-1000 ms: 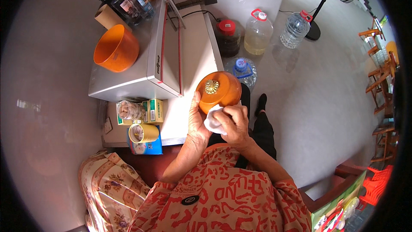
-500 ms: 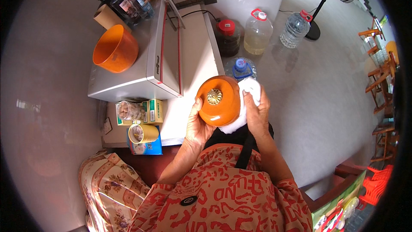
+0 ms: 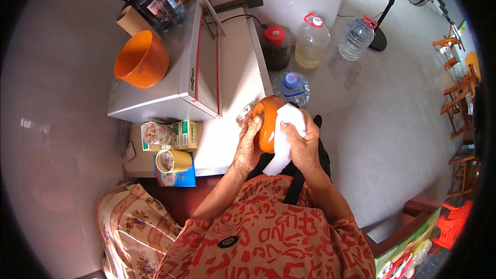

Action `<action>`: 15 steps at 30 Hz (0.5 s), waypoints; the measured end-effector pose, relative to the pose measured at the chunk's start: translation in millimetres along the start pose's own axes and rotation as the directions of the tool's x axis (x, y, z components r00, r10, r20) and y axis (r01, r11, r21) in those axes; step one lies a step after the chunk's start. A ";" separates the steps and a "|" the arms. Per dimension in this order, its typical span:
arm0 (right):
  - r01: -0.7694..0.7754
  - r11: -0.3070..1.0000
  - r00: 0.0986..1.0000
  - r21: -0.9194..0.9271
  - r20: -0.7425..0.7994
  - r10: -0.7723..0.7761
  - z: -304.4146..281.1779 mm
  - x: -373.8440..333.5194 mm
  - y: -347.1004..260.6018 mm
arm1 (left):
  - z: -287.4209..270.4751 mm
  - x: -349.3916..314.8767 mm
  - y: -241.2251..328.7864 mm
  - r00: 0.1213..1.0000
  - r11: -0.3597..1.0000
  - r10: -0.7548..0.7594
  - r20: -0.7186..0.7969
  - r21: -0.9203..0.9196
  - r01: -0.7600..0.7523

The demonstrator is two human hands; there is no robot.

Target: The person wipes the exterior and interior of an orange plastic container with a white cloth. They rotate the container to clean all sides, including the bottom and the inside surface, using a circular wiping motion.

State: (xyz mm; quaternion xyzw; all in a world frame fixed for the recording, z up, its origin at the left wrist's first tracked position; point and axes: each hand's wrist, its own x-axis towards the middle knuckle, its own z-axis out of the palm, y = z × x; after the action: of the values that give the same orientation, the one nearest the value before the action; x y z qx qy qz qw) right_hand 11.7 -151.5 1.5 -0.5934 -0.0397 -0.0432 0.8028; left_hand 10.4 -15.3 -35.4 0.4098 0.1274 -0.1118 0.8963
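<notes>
Counter point(image 3: 241, 51) — left hand point(image 3: 248, 144) tight round one lid point(image 3: 266, 133), right hand point(image 3: 305, 147) tight round one cloth point(image 3: 281, 150).

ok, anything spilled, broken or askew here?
Nothing stands out; no spill or damage shows. The orange pot on the silver cabinet seems to lean, likely just fisheye distortion. Left hand holds the orange piece, right hand a white cloth.
</notes>
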 end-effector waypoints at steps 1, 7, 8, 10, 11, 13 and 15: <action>0.019 0.998 0.999 -0.056 0.040 -0.017 4.2 -2.2 -1.3 | -4.4 2.6 -4.1 0.999 1.000 0.001 -0.050 0.019 0.000; 0.210 0.960 0.965 -0.185 0.196 -0.173 10.9 -5.5 -12.5 | -8.5 -3.8 1.1 0.979 0.878 -0.166 0.118 -0.435 0.201; 0.174 0.968 0.982 -0.183 0.100 -0.158 6.3 -5.3 -15.7 | -8.1 -5.0 3.9 0.962 0.838 -0.169 0.212 -0.483 0.254; 0.032 0.972 0.991 -0.231 -0.122 -0.062 -0.4 3.8 -20.4 | -5.0 -5.9 9.9 0.901 0.796 -0.111 0.420 -0.506 0.334; 0.171 0.928 0.972 -0.330 -0.099 -0.214 -3.3 10.5 -15.0 | -2.8 -6.3 12.7 0.852 0.776 -0.080 0.517 -0.504 0.379; 0.438 0.734 0.867 -0.519 0.029 -0.497 -3.5 21.0 -10.8 | 2.1 -8.1 11.1 0.890 0.696 -0.119 0.439 -0.603 0.390; 0.534 0.519 0.816 -0.667 0.245 -0.524 5.4 24.9 -3.3 | 6.7 -6.2 4.9 0.937 0.773 -0.160 0.310 -0.551 0.314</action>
State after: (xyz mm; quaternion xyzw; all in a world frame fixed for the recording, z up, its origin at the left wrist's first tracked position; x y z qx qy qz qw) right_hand 36.0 -147.9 9.1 -0.8146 -0.2033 -0.2928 0.4576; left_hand 7.0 -16.6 -25.8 0.0731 0.0950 -0.2290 0.9660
